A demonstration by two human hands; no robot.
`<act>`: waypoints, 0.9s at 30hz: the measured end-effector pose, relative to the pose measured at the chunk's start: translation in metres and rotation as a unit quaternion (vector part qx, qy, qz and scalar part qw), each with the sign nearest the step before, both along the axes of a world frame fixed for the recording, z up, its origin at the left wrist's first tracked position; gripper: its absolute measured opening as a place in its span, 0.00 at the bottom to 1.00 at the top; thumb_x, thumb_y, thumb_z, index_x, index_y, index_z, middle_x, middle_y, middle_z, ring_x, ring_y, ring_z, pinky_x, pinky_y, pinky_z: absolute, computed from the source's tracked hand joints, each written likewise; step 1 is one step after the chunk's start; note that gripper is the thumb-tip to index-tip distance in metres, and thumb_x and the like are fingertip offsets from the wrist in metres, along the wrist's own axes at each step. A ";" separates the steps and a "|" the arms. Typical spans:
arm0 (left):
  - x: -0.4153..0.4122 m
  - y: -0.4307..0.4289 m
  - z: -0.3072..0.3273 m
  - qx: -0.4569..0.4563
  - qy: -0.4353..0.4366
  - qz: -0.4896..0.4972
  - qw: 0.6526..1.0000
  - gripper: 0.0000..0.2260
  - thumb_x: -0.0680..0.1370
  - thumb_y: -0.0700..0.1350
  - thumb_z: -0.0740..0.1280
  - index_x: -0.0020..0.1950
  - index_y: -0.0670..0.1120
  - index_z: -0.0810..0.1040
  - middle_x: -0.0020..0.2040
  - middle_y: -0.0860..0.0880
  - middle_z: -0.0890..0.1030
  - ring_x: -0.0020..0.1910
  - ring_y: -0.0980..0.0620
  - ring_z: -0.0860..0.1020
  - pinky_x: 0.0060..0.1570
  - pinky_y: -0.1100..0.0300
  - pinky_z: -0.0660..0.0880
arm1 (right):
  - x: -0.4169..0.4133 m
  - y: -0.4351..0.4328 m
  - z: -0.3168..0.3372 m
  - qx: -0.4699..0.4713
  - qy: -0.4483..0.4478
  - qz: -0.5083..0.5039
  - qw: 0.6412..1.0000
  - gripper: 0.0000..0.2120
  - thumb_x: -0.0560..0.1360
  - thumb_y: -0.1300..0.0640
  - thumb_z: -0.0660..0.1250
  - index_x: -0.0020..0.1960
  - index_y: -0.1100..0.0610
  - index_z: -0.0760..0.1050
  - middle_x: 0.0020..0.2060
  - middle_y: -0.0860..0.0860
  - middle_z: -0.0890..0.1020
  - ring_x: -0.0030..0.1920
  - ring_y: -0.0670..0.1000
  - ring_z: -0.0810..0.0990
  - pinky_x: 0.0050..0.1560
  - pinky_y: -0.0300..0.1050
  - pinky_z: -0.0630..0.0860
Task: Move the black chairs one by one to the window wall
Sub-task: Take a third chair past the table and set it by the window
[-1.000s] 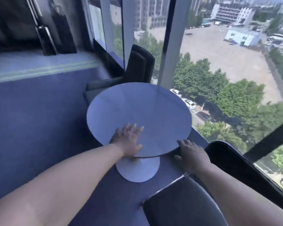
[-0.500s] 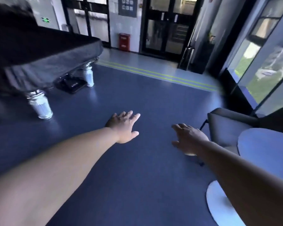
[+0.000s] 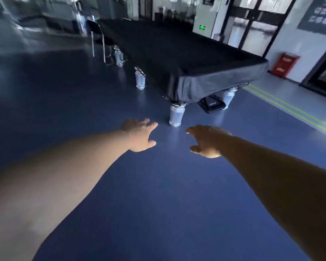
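Both forearms reach forward over bare blue floor (image 3: 158, 204). Left hand (image 3: 139, 135): grip wide open, fingers spread, palm down, holding nothing. Right hand (image 3: 205, 141): grip open, fingers loosely curled, also empty. The hands are near each other but apart, touching no object.

Beyond the hands: a large table under a black cover (image 3: 177, 53), standing on ribbed silver legs (image 3: 176, 115); nearest leg just past the fingertips. A flat black case (image 3: 212, 104) lies on the floor under the table's near end.

Far left, beside the table: one black chair (image 3: 97, 34) with a thin metal frame, blurred, well apart from both hands. Far right: red box (image 3: 285, 65) against the wall, yellow floor lines (image 3: 294, 113), dark-framed glass doors (image 3: 252, 29).
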State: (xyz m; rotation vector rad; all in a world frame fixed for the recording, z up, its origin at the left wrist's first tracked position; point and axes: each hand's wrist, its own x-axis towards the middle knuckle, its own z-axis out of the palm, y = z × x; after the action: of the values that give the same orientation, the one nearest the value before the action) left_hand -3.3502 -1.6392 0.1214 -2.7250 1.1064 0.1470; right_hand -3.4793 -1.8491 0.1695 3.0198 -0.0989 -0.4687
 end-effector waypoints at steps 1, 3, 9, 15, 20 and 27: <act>0.020 0.017 -0.001 0.005 -0.002 0.018 1.000 0.32 0.80 0.64 0.55 0.80 0.53 0.50 0.79 0.48 0.59 0.72 0.41 0.68 0.67 0.44 0.67 | 0.027 0.012 -0.002 0.003 0.001 0.014 1.000 0.31 0.81 0.42 0.62 0.80 0.46 0.55 0.77 0.47 0.64 0.74 0.56 0.67 0.69 0.56 0.69; 0.054 0.042 0.001 0.009 0.002 0.047 0.999 0.32 0.81 0.64 0.55 0.80 0.53 0.50 0.79 0.48 0.58 0.73 0.41 0.67 0.68 0.44 0.67 | 0.074 0.029 -0.006 0.007 0.002 0.037 0.999 0.31 0.81 0.43 0.62 0.80 0.46 0.56 0.76 0.47 0.65 0.74 0.55 0.67 0.69 0.55 0.69; 0.187 0.071 0.000 0.009 0.008 0.111 0.994 0.31 0.80 0.64 0.55 0.80 0.54 0.52 0.77 0.52 0.61 0.72 0.44 0.67 0.65 0.49 0.69 | 0.240 0.048 -0.036 0.000 0.029 0.114 0.993 0.32 0.81 0.43 0.62 0.80 0.48 0.55 0.77 0.48 0.65 0.75 0.55 0.66 0.71 0.56 0.68; 0.326 0.080 0.003 0.008 0.010 0.144 0.989 0.30 0.81 0.64 0.54 0.79 0.53 0.54 0.74 0.52 0.66 0.69 0.45 0.70 0.62 0.50 0.69 | 0.391 0.053 -0.042 0.015 0.037 0.135 0.990 0.30 0.81 0.44 0.62 0.80 0.48 0.56 0.76 0.47 0.65 0.74 0.55 0.67 0.69 0.56 0.69; 0.419 0.087 0.003 -0.006 0.012 0.156 0.988 0.31 0.80 0.65 0.55 0.80 0.52 0.54 0.75 0.51 0.65 0.70 0.45 0.70 0.65 0.48 0.70 | 0.483 0.054 -0.047 0.011 0.045 0.133 0.990 0.30 0.80 0.44 0.62 0.79 0.48 0.58 0.74 0.48 0.67 0.72 0.56 0.70 0.67 0.57 0.71; 0.585 0.099 -0.006 -0.022 0.014 0.161 0.987 0.32 0.80 0.66 0.54 0.80 0.54 0.52 0.78 0.52 0.61 0.72 0.45 0.68 0.65 0.47 0.71 | 0.656 0.074 -0.042 0.024 0.017 0.116 0.993 0.31 0.81 0.42 0.61 0.80 0.47 0.56 0.76 0.46 0.66 0.74 0.54 0.67 0.69 0.56 0.69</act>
State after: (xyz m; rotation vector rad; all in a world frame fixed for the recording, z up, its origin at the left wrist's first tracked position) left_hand -2.7649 -1.5404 0.1154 -2.9309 0.6749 0.2096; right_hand -2.8237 -1.7746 0.1280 3.0149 0.2662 -0.5052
